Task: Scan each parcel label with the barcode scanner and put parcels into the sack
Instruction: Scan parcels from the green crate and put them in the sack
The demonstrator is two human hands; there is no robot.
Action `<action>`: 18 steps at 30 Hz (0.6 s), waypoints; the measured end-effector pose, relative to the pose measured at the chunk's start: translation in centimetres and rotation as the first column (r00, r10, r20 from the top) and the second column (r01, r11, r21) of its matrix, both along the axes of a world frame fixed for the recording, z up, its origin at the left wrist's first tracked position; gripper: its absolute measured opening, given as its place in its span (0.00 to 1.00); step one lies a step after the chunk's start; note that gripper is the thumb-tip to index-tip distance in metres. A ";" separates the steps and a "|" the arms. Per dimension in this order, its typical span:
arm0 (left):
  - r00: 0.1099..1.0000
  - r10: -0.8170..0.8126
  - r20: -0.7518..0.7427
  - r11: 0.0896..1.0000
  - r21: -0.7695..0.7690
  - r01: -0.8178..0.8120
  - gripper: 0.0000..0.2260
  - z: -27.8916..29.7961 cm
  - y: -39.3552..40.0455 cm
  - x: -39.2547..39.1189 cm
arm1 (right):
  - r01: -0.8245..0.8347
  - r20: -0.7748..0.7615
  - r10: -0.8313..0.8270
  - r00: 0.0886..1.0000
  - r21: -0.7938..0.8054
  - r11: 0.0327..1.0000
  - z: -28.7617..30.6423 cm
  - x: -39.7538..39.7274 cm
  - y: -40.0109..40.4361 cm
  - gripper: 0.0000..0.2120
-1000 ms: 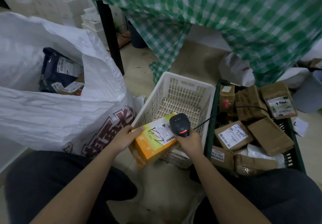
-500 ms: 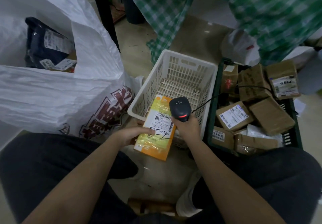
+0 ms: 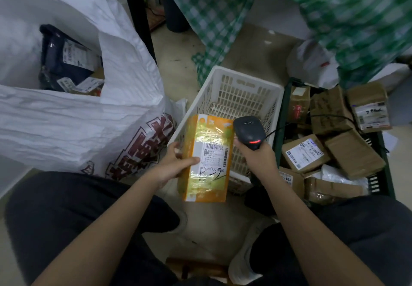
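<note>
The left hand [image 3: 171, 165] has turned the orange parcel [image 3: 207, 158] upright, fingers wrapped around its edge. The right hand's [image 3: 259, 156] fingers hold the scanner [image 3: 249, 132] just beside it. The sack [image 3: 73, 116] comes next.

A: Status?
B: Left hand [image 3: 172, 166] grips orange parcel [image 3: 206, 158], label [image 3: 213, 160] face up, thumb on it. Right hand [image 3: 259, 158] holds barcode scanner [image 3: 249, 132] just beside the parcel's top right corner, red light on.
A: Around it?
B: White basket [image 3: 240, 80] behind. White sack [image 3: 73, 118] at left, dark parcels [image 3: 64, 60] inside. Green crate [image 3: 388, 174] of brown boxes [image 3: 354, 152] at right.
</note>
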State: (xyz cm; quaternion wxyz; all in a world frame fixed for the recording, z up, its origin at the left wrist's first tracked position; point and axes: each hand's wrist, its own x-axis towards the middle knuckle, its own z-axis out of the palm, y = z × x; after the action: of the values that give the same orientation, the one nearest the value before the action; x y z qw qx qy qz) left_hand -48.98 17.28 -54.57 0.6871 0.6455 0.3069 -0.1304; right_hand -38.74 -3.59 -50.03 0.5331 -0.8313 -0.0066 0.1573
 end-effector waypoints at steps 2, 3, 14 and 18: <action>0.995 0.053 0.087 0.996 0.061 -0.058 0.43 1.3 0.2 0.8 | -0.043 0.002 0.043 0.999 0.065 0.997 2.1 0.5 -0.1 0.09; 0.988 0.077 0.130 0.993 0.074 -0.087 0.44 1.9 0.2 1.3 | -0.054 -0.004 0.055 0.999 0.095 0.994 3.1 0.7 -0.1 0.09; 0.934 0.287 0.211 0.958 -0.042 -0.285 0.36 5.8 0.9 4.4 | -0.217 0.052 0.217 0.975 -0.010 0.976 7.3 -0.5 -0.3 0.13; 0.928 0.304 0.218 0.953 -0.057 -0.299 0.36 6.1 0.5 4.5 | -0.218 0.023 0.218 0.976 -0.019 0.976 7.3 -1.8 -0.6 0.14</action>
State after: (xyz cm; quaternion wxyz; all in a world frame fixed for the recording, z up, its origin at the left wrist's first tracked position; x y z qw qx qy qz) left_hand -44.43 17.81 -48.47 0.7363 0.5936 0.3214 0.0467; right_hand -40.52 -4.14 -42.73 0.5057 -0.8317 -0.1030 0.2046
